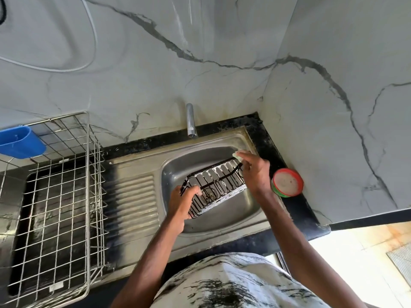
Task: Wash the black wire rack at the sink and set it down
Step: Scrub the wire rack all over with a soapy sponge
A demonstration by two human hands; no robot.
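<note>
The black wire rack (214,187), held by the left hand (182,203), is filling the sink basin (242,211); the right hand (255,172), pinching a pale scrubber (236,155), is blocking its far end. The ribbed drainboard (131,196) is lying open beside the steel dish basket (97,178).

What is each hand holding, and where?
The left hand grips the black wire rack by its left end; right hand pinches a pale scrub pad.

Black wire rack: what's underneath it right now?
Through the soapy wires of the black wire rack: the drain and steel sink basin. The left hand gripping its left end and the right hand holding a pale sponge cover both ends.
</note>
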